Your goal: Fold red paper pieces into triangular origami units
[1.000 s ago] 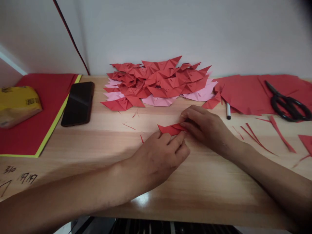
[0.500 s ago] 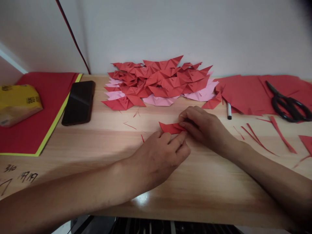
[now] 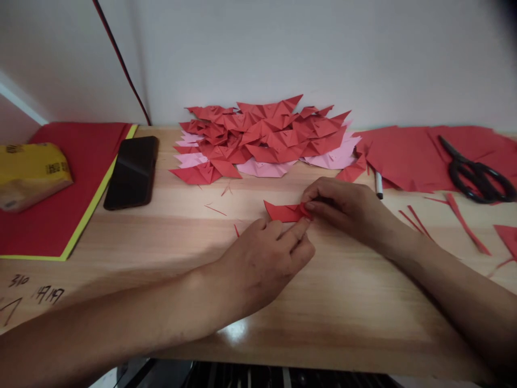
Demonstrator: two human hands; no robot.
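Observation:
A small strip of folded red paper (image 3: 285,212) lies on the wooden table between my hands, its left end pointed and its right end bent up. My right hand (image 3: 343,207) pinches that right end between thumb and fingers. From the near side, my left hand (image 3: 269,258) presses its fingertips along the paper's lower edge, the fingers partly curled and one reaching toward the right thumb. Beyond them sits a heap of folded red paper pieces (image 3: 278,129), with pink folded pieces (image 3: 266,167) showing underneath.
On the right, black-handled scissors (image 3: 470,170) lie on red paper sheets (image 3: 407,156), near a marker (image 3: 378,185) and red paper offcuts (image 3: 468,223). To the left are a phone (image 3: 132,172), a yellow packet (image 3: 34,175) and a red sheet (image 3: 44,231) with yellow edging. A wall stands behind.
My right hand has shifted slightly right, bending the paper's right end up into a curl. My left hand stays nearly in place on the paper.

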